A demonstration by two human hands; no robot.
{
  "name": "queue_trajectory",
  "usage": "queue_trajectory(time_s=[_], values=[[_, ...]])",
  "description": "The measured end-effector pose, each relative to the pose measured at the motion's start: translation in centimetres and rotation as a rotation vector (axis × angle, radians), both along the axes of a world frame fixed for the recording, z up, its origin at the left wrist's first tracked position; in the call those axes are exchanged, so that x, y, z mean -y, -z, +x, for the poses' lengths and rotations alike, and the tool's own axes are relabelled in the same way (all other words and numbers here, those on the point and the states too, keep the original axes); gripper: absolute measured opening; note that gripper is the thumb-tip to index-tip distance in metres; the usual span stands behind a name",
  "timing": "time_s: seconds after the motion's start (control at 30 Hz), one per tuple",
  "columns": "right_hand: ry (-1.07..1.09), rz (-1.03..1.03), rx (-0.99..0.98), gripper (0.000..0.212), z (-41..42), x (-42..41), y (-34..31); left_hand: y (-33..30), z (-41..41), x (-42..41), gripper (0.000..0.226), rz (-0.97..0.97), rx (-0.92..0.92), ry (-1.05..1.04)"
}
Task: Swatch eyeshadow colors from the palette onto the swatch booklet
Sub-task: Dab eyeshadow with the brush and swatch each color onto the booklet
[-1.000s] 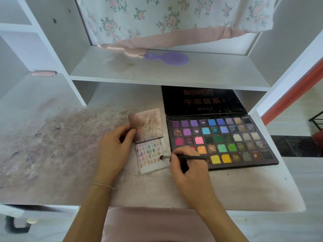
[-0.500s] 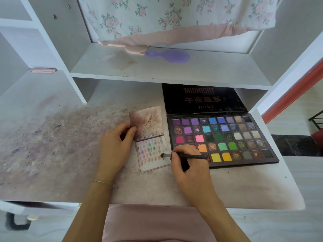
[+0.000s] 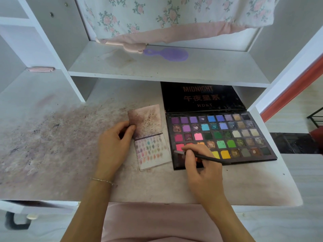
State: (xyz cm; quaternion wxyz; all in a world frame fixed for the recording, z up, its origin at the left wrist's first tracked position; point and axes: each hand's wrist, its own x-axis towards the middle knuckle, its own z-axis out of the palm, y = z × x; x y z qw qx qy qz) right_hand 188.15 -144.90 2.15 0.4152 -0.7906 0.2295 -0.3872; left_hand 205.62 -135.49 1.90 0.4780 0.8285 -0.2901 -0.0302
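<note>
Gripping brush (image 3: pixel 206 157) in right hand (image 3: pixel 201 165), load lightly from palette (image 3: pixel 253 137) near-left pan; left hand (image 3: pixel 113 145) pinching swatch booklet (image 3: pixel 150 149) steady.

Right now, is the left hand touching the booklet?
Touching. The head view shows the left hand's thumb and fingertips pinching the booklet's upper-left corner.
</note>
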Motion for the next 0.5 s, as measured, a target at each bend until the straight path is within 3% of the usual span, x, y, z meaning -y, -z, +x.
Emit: queue_trajectory(time_s=[0.4,0.5], values=[[0.321,0.026,-0.093,0.029,-5.3,4.6,0.3,0.4,0.2,0.0,0.016,0.01,-0.014,-0.003],[0.504,0.03,-0.089,0.008,-6.5,5.8,0.4,0.4,0.2,0.0,0.017,0.014,-0.008,-0.006]])
